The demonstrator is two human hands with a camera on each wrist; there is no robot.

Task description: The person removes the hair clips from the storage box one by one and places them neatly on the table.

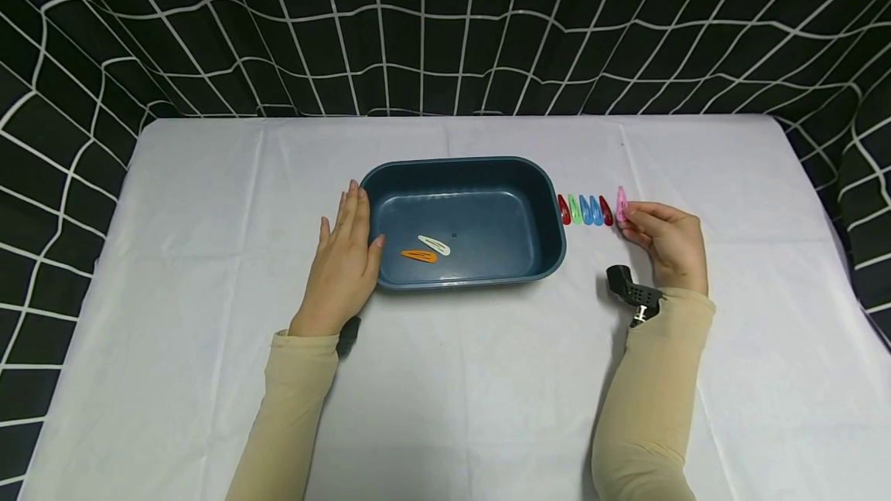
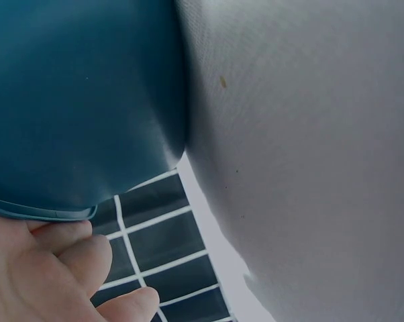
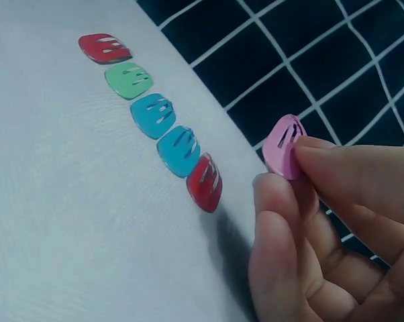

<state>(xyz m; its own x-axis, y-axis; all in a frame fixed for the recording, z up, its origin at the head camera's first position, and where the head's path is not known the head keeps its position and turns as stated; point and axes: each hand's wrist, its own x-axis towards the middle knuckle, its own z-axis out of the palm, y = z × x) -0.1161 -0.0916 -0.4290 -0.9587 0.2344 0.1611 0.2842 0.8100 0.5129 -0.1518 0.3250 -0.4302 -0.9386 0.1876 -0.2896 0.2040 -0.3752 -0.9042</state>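
My right hand (image 1: pixel 664 242) pinches a pink snap hair clip (image 3: pixel 282 149) between thumb and fingers, at the right end of a row of clips. That row holds a red clip (image 3: pixel 105 48), a green clip (image 3: pixel 127 80), two blue clips (image 3: pixel 152 117) and another red clip (image 3: pixel 204 184), side by side on the cloth. With fingers straight, my left hand (image 1: pixel 341 269) rests against the left rim of a dark blue basin (image 1: pixel 462 281). Inside the basin lie a white hair clip (image 1: pixel 435 245) and an orange hair clip (image 1: pixel 419 256), near its left side.
A white cloth (image 1: pixel 473 377) covers the table. Black fabric with a white grid (image 1: pixel 445 37) hangs behind and at both sides. The clip row begins right beside the basin's right wall. A black wrist camera (image 1: pixel 633 292) sits on the right forearm.
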